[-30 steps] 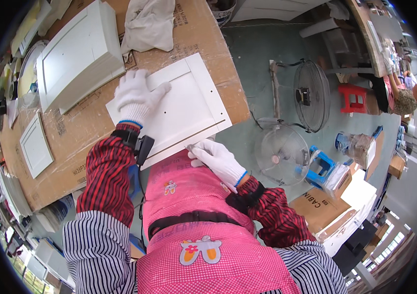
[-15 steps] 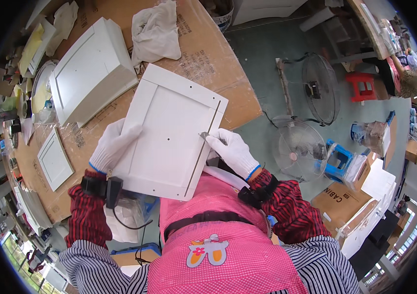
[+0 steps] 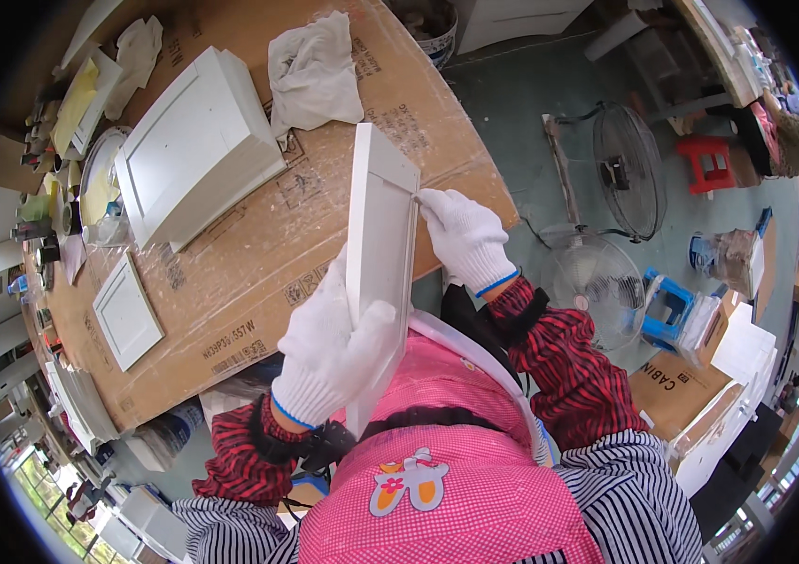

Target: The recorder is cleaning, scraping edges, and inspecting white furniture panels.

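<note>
A white framed panel (image 3: 388, 221), like a small cabinet door, is held up in front of my pink apron, turned so that a long edge and a narrow slant of its recessed face show. My left hand (image 3: 324, 343), in a white knit glove, grips its lower left edge, thumb across the face. At the upper right edge is my gloved right hand (image 3: 467, 235), fingers closed in a pinch against the panel. A small dark tip shows at those fingertips; what it belongs to is mostly hidden.
Brown cardboard covers the table (image 3: 230, 301). On it lie a stack of white panels (image 3: 197, 146), a crumpled white cloth (image 3: 317, 75) and a smaller white panel (image 3: 129, 310). Two fans (image 3: 597, 282) stand right, near a blue stool (image 3: 670, 308) and a red stool (image 3: 705, 164).
The panel has turned from facing me nearly flat to almost edge-on. My left hand has moved right and closer with it; my right hand has moved up along its right edge.
</note>
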